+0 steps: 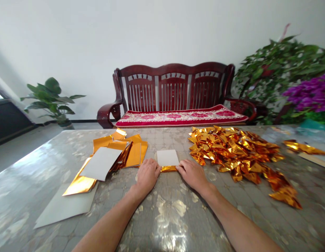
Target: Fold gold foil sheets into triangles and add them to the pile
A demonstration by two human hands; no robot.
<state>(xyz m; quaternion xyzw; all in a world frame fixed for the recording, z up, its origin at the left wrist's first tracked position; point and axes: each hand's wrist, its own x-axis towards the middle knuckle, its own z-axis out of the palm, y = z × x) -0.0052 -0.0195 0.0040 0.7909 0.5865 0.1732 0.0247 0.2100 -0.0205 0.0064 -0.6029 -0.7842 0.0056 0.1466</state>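
A sheet of gold foil paper (pixel 167 157) lies on the table in front of me, white side up. Its near edge is folded over into a narrow gold strip. My left hand (pixel 149 172) grips the left end of this strip with curled fingers. At the strip's right end, my right hand (pixel 192 174) pinches the paper between thumb and fingers. Left of my hands is a loose stack of flat gold foil sheets (pixel 133 150), with a white-backed sheet (pixel 101 163) on top. To the right spreads a big heap of folded gold foil pieces (pixel 230 150).
The table (pixel 167 217) has a glossy, patterned cover. A larger pale sheet (pixel 68 206) lies at the left under the stack. Clear plastic (pixel 276 133) and a flat board (pixel 316 161) are at the far right. Behind stand a wooden bench (pixel 173 89) and plants (pixel 53 99).
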